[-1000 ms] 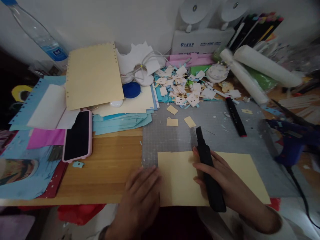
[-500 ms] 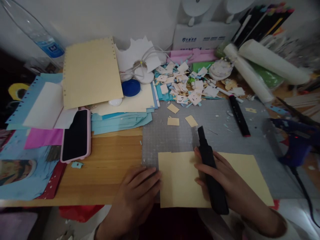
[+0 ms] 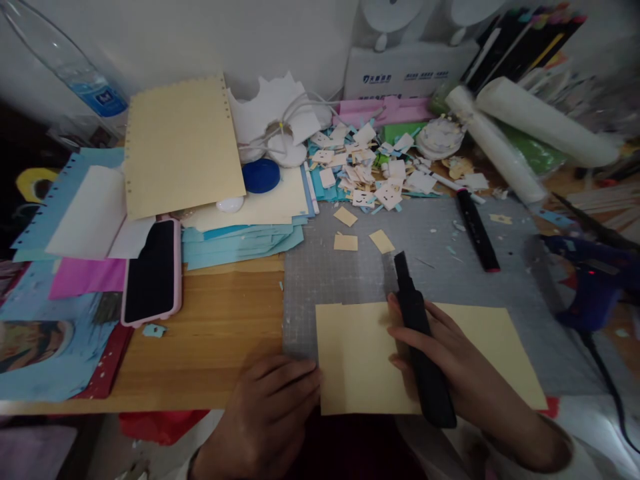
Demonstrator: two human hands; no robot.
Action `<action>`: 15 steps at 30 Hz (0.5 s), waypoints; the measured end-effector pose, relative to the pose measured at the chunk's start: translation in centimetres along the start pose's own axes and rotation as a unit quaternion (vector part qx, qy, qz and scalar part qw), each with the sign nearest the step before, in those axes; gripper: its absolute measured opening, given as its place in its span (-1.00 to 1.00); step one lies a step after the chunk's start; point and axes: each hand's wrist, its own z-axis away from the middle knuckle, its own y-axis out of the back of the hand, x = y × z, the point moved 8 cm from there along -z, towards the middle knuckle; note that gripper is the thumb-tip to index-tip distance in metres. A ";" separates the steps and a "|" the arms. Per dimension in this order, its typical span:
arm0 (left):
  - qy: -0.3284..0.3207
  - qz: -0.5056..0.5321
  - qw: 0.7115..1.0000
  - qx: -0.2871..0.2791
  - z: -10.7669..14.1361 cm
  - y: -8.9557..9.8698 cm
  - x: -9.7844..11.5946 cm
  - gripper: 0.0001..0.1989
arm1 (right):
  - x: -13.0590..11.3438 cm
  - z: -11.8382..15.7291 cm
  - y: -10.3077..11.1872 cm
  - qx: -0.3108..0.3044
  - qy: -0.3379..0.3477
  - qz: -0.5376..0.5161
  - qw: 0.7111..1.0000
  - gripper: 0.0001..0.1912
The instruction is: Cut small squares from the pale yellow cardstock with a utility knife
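A cream paper sheet [image 3: 367, 360] lies on the grey cutting mat [image 3: 310, 287] at the desk's front edge. My right hand [image 3: 445, 353] is wrapped round a black utility knife [image 3: 423, 357], its tip pointing away from me above the sheet. At the sheet's left edge is my left hand [image 3: 273, 407], fingers pressed together; its thumb is hidden, and whether it pinches the paper cannot be made out. Beyond the knife tip lie small cream rectangles [image 3: 345, 243].
A phone [image 3: 153, 273] and paper stacks [image 3: 240, 247] are on the left. Small paper cutouts [image 3: 363, 167] are heaped at the back. A black marker [image 3: 477, 230] and a blue glue gun [image 3: 593, 280] lie on the right.
My left hand has shifted slightly down along the sheet's left edge. My right hand and the knife are nearly unchanged.
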 end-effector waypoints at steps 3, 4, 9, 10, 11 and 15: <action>-0.003 0.001 1.000 0.006 -0.1 0.1 0.1 -0.58 | -0.2 -0.1 0.1 0.004 0.004 0.000 1.000 -0.63; -0.003 0.002 1.000 0.007 -0.1 0.2 0.1 -0.58 | -0.2 -0.1 0.1 0.005 0.002 -0.001 1.000 -0.63; 0.002 0.009 1.000 0.008 0.0 0.2 0.0 -0.58 | -0.2 0.0 0.1 0.012 -0.003 -0.005 1.000 -0.62; 0.003 0.011 1.000 0.010 0.0 0.3 0.0 -0.58 | -0.2 0.0 0.1 0.012 -0.003 -0.004 1.000 -0.62; 0.004 0.012 1.000 0.011 0.0 0.3 0.0 -0.59 | -0.2 0.0 0.1 0.010 -0.002 -0.002 1.000 -0.62; 0.000 0.007 1.000 0.015 0.1 0.3 0.1 -0.63 | -0.3 0.1 -0.1 0.000 0.007 0.007 1.000 -0.63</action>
